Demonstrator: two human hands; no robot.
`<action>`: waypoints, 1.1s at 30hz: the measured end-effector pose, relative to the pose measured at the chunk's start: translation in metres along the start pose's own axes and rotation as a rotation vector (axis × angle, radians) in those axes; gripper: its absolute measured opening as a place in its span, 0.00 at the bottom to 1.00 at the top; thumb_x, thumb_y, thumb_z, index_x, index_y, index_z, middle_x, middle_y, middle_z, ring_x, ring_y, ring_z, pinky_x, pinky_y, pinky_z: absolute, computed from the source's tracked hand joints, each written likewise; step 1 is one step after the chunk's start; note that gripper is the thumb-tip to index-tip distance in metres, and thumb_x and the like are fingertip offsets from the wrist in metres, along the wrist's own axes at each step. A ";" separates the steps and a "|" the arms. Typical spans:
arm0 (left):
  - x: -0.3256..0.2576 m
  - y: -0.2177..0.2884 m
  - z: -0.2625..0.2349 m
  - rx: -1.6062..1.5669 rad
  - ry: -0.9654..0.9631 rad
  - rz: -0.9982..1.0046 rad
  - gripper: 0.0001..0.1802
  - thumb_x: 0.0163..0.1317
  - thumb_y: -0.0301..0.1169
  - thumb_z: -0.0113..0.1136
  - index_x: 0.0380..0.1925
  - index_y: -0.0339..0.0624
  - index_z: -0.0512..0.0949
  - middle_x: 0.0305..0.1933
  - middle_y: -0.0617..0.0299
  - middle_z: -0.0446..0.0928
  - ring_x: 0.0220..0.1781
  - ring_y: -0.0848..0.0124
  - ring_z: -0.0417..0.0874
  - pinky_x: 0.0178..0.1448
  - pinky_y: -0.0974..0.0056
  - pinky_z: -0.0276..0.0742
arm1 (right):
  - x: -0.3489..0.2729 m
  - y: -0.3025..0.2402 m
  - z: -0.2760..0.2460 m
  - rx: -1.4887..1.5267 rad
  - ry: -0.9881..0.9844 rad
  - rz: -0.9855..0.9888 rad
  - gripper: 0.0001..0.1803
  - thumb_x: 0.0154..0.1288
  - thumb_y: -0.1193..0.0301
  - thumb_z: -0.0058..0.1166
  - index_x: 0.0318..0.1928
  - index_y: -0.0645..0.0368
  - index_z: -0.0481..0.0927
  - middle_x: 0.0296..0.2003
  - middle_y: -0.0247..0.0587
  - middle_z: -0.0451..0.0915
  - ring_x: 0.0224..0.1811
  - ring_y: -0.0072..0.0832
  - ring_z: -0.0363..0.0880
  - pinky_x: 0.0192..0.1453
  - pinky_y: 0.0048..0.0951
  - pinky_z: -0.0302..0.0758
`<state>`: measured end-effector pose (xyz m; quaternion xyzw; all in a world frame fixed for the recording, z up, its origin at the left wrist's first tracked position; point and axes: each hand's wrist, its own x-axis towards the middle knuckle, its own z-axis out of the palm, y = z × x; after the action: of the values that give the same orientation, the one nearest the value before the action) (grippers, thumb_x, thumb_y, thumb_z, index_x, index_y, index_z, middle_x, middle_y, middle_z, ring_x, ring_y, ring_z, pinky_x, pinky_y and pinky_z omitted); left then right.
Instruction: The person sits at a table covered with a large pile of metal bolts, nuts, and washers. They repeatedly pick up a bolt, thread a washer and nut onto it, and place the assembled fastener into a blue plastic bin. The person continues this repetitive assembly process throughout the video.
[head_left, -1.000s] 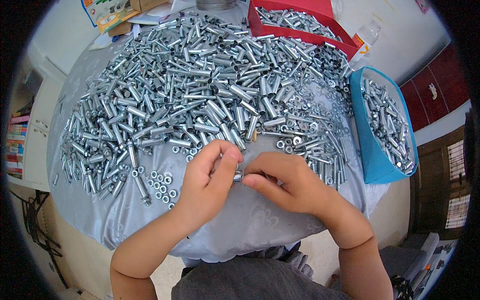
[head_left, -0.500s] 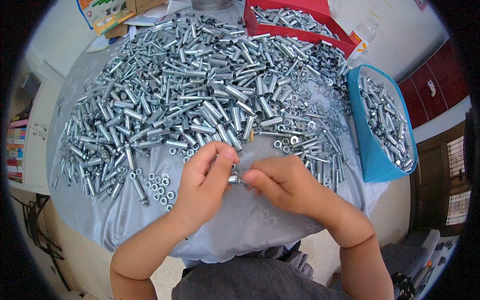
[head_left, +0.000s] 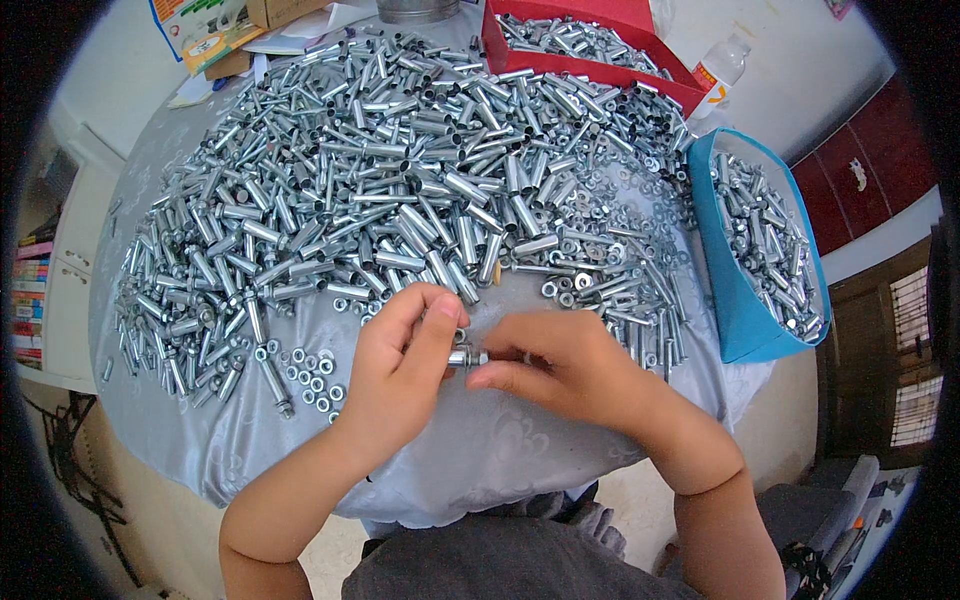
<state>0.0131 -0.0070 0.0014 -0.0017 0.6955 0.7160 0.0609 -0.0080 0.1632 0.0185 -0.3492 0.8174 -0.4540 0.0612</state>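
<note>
Between my two hands, above the near part of the table, is a silvery sleeve anchor bolt (head_left: 459,358) with a nut (head_left: 481,358) at its right end. My left hand (head_left: 405,360) is closed around the sleeve; its fingers hide the bolt's left part. My right hand (head_left: 560,365) curls around the nut end, thumb below and forefinger above, with the nut showing between them. Beyond my hands lies a big heap of metal sleeves (head_left: 410,220). Several loose nuts (head_left: 317,383) lie left of my left hand, and washers (head_left: 600,215) are spread at the right.
A blue fabric bin (head_left: 765,340) full of assembled bolts stands at the right edge. At the back are a red box (head_left: 600,73) of metal parts, a plastic bottle (head_left: 722,68) and a metal bucket (head_left: 418,9). A shiny grey cloth (head_left: 500,450) covers the round table.
My right thumb has shifted down and left, and the fingers have parted a little, baring the nut. The left hand keeps its hold on the bolt. The whole view has shifted slightly.
</note>
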 end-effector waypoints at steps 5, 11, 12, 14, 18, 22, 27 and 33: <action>-0.002 0.003 -0.001 0.005 -0.001 -0.023 0.13 0.65 0.38 0.45 0.29 0.41 0.71 0.20 0.74 0.64 0.21 0.87 0.61 0.25 0.78 0.62 | 0.002 0.005 0.002 -0.039 0.021 -0.088 0.14 0.50 0.66 0.61 0.36 0.58 0.75 0.23 0.41 0.74 0.23 0.30 0.75 0.27 0.27 0.70; -0.002 0.005 -0.003 -0.010 0.008 0.004 0.13 0.65 0.38 0.45 0.29 0.41 0.71 0.20 0.74 0.64 0.21 0.88 0.61 0.25 0.78 0.61 | -0.001 0.002 0.000 -0.161 -0.097 -0.029 0.12 0.54 0.64 0.54 0.37 0.56 0.74 0.27 0.41 0.74 0.29 0.39 0.75 0.31 0.35 0.72; -0.002 0.004 -0.003 -0.009 0.015 0.005 0.13 0.65 0.38 0.45 0.29 0.41 0.71 0.20 0.74 0.64 0.21 0.88 0.61 0.24 0.79 0.61 | 0.000 0.000 0.000 -0.149 -0.104 0.008 0.12 0.54 0.65 0.54 0.37 0.56 0.73 0.27 0.41 0.74 0.29 0.39 0.75 0.31 0.35 0.72; -0.001 0.002 -0.003 -0.009 0.025 0.009 0.13 0.65 0.38 0.45 0.29 0.41 0.71 0.20 0.74 0.64 0.22 0.88 0.61 0.24 0.79 0.61 | 0.002 0.003 -0.001 -0.136 -0.032 -0.104 0.12 0.54 0.65 0.54 0.37 0.56 0.73 0.27 0.41 0.74 0.29 0.39 0.75 0.30 0.35 0.72; -0.004 0.007 -0.005 -0.008 -0.026 -0.010 0.12 0.65 0.37 0.45 0.30 0.41 0.71 0.20 0.75 0.64 0.22 0.88 0.61 0.24 0.79 0.60 | 0.002 0.012 0.003 -0.200 -0.019 -0.281 0.14 0.51 0.67 0.59 0.37 0.59 0.75 0.26 0.40 0.74 0.22 0.30 0.74 0.25 0.27 0.71; -0.003 0.004 -0.004 -0.023 -0.008 -0.014 0.10 0.65 0.35 0.45 0.30 0.41 0.71 0.20 0.75 0.63 0.22 0.88 0.61 0.23 0.79 0.59 | 0.001 0.002 0.000 -0.111 -0.088 -0.090 0.12 0.53 0.67 0.57 0.37 0.59 0.74 0.29 0.41 0.74 0.25 0.35 0.74 0.27 0.30 0.71; -0.004 0.001 0.000 -0.061 -0.016 0.004 0.10 0.65 0.34 0.45 0.30 0.40 0.71 0.20 0.75 0.63 0.22 0.88 0.60 0.24 0.79 0.59 | 0.002 0.006 0.002 -0.141 -0.045 -0.188 0.14 0.55 0.61 0.54 0.35 0.58 0.74 0.30 0.42 0.74 0.28 0.38 0.75 0.29 0.34 0.71; -0.005 0.004 0.000 -0.043 -0.031 -0.015 0.10 0.65 0.34 0.45 0.30 0.40 0.71 0.20 0.75 0.63 0.20 0.88 0.60 0.24 0.79 0.58 | 0.005 0.005 0.001 -0.095 0.067 -0.255 0.15 0.55 0.60 0.54 0.35 0.58 0.74 0.27 0.43 0.74 0.28 0.39 0.75 0.28 0.33 0.71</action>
<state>0.0174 -0.0070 0.0062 0.0030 0.6790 0.7301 0.0768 -0.0135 0.1615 0.0154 -0.4375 0.7886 -0.4303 -0.0407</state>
